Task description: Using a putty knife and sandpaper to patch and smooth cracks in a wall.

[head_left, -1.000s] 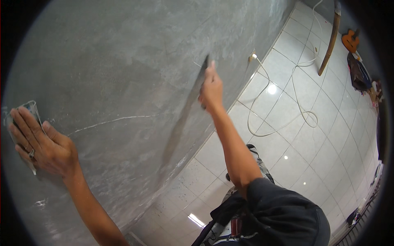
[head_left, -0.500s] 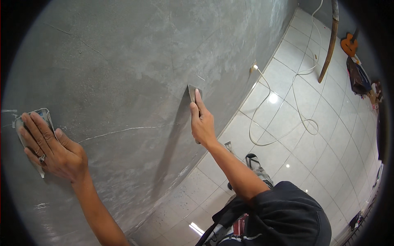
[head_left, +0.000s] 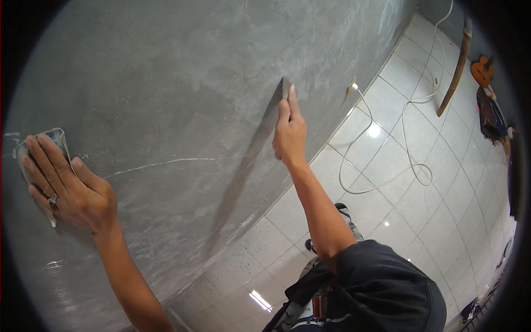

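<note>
My right hand (head_left: pixel 290 134) grips a putty knife (head_left: pixel 286 86), its forefinger stretched along the blade. The blade lies against the grey wall (head_left: pixel 182 105), and a long dark shadow trails below it. At the far left, my left hand (head_left: pixel 80 193), with a ring on one finger, presses a flat rectangular container or plate (head_left: pixel 57 134) to the wall. Its fingers lie across this piece and cover most of it; a whitish smear shows at its lower edge. Between the hands, a thin pale line of filler (head_left: pixel 166 161) crosses the wall.
White floor tiles (head_left: pixel 381 193) meet the wall on the right. A white cable (head_left: pixel 354 166) loops over them from a plug (head_left: pixel 354 87) at the wall. Farther back are a bamboo pole (head_left: pixel 454 77), a small guitar (head_left: pixel 482 71) and dark bags (head_left: pixel 489 116).
My right hand has slid up and to the right along the wall with the putty knife. The left hand stays on its flat piece, and the whole view has shifted slightly.
</note>
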